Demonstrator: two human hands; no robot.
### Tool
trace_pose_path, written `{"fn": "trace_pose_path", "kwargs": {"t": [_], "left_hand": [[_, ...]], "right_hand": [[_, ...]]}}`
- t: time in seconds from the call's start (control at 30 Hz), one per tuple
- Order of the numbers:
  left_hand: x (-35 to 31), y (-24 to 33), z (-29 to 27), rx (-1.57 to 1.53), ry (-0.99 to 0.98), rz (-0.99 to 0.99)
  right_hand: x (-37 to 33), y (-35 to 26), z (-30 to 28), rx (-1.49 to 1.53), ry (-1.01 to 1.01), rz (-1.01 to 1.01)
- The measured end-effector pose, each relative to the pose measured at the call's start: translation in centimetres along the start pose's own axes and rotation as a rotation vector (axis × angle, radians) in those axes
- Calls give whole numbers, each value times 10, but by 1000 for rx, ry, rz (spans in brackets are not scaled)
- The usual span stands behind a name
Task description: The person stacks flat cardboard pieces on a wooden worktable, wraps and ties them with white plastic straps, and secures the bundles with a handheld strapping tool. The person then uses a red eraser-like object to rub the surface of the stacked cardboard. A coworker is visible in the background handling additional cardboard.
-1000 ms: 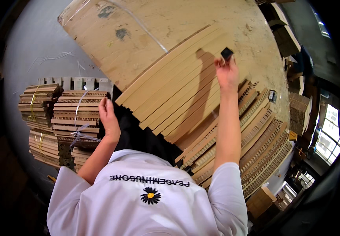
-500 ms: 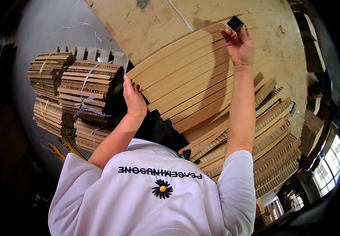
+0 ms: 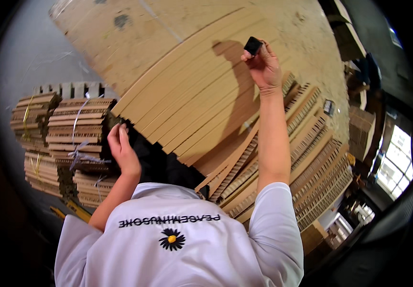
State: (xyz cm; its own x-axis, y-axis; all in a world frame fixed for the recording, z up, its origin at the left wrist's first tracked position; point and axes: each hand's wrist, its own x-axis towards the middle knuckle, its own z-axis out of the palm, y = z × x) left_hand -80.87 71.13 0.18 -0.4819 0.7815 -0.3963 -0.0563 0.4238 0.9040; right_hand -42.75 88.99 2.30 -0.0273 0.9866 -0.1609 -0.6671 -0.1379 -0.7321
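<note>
My right hand (image 3: 265, 69) is raised above a row of long tan cardboard strips (image 3: 182, 91), its fingers closed on a small black block (image 3: 253, 46) with a squarish face. The block's shadow and that of my arm fall across the strips, which lie side by side on a large tan board (image 3: 120, 52). By the strips' near left ends is my left hand (image 3: 124, 150), fingers stretched up and holding nothing that I can see. Whether its fingertips touch the strip ends cannot be made out.
Tied bundles of cardboard strips (image 3: 80, 126) are stacked on the grey floor at the left. Loose honeycomb-edged strips (image 3: 307, 158) fan out in a pile at the right. Dark cloth (image 3: 156, 155) lies between me and the row. A small dark object (image 3: 329, 107) sits beyond the pile.
The whole view has shifted. Against the strips, my right hand with the black block has moved rightward. My left hand has drawn back toward me from the strips' left edge.
</note>
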Motion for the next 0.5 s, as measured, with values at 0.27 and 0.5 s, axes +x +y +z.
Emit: {"fn": "trace_pose_path", "kwargs": {"t": [0.27,0.5], "left_hand": [[-113,48,87,602,-1393,490],[-144,37,99,575,-1357,630]], "right_hand": [[-36,-41,-22,-181,240,-58],[-67,-67,-50,-172,265,-133]]}}
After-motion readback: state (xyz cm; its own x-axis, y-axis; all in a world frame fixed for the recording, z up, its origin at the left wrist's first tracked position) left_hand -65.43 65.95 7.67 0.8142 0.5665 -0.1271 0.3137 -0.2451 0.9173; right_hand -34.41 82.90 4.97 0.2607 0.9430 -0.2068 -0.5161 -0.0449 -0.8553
